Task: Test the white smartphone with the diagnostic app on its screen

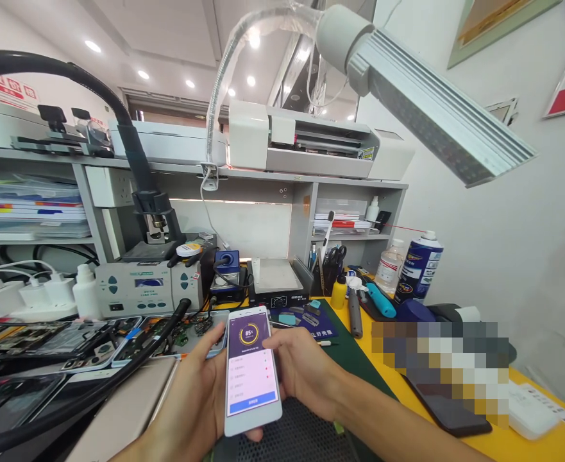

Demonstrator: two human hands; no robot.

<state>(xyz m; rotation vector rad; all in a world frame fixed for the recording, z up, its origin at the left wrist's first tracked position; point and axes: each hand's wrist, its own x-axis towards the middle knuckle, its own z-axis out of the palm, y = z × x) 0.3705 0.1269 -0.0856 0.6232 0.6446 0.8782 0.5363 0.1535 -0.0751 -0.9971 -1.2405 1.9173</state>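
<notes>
White phone [252,378], lit up, at 3 o'clock of L hand [202,382], 9 o'clock of R hand [304,362]. L half-curled, gripping L edge; R part-closed on R edge, thumb tip approx. 1 o'clock on phone. Grey stn. [140,296] w/ display approx. 10 o'clock.

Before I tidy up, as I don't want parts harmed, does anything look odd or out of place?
One thing: the black hose runs across exposed circuit boards, left of the white phone. It looks untidy there; whether it touches them, I can't tell.
</notes>
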